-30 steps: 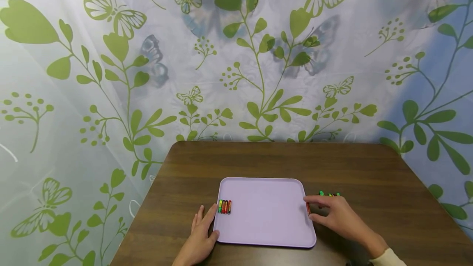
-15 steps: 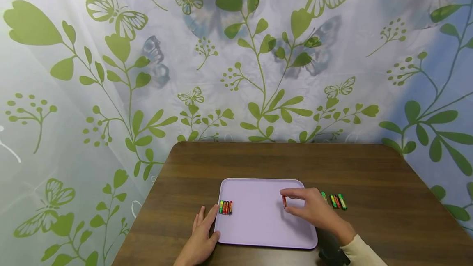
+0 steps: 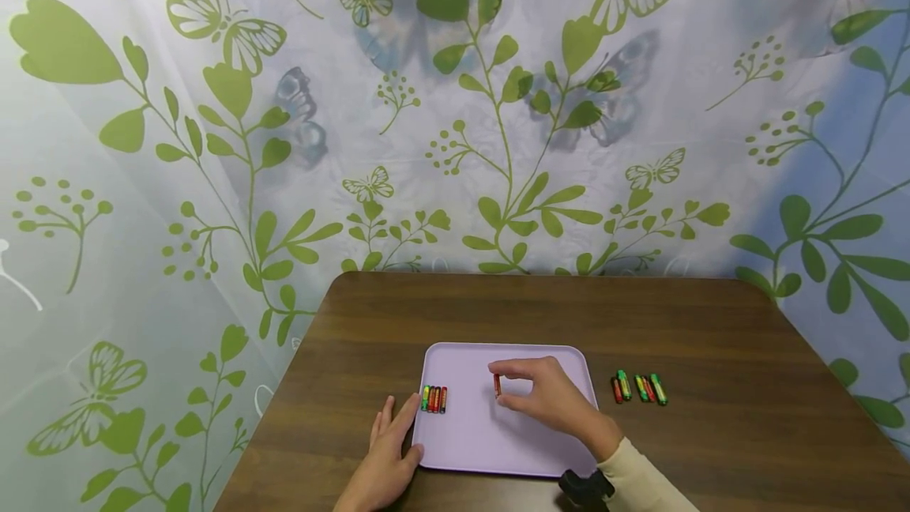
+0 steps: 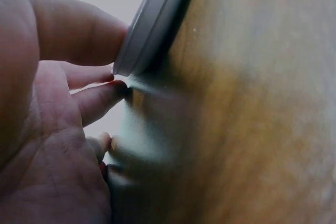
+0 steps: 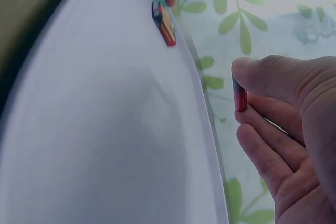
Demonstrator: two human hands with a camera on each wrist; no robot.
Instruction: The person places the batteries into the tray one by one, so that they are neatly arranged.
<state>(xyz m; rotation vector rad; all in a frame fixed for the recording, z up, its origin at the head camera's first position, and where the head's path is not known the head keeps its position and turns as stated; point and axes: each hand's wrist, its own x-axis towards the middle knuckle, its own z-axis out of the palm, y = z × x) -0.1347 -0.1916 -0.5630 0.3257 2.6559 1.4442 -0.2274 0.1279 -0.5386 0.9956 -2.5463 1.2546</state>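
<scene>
A lilac tray (image 3: pixel 526 449) lies on the wooden table. Over its middle my right hand (image 3: pixel 550 397) pinches a small red battery (image 3: pixel 497 385) between thumb and fingers; the right wrist view shows this battery (image 5: pixel 240 95) held above the tray's surface. Several batteries (image 3: pixel 434 400), one green and yellow and the others red and black, sit side by side at the tray's left edge. My left hand (image 3: pixel 387 449) rests against that edge with fingers fairly straight, and in the left wrist view its thumb (image 4: pixel 79 32) touches the tray's rim (image 4: pixel 149 30).
Right of the tray, several more batteries (image 3: pixel 650 389), green and red, lie on the table (image 3: pixel 711 338). A black wrist device (image 3: pixel 586 488) sits on my right wrist near the tray's front edge. A curtain (image 3: pixel 398 141) with leaves and butterflies hangs behind the table.
My right hand has carried the red battery leftward from the tray's right edge to above its middle, uncovering the batteries on the right. The left hand stays put.
</scene>
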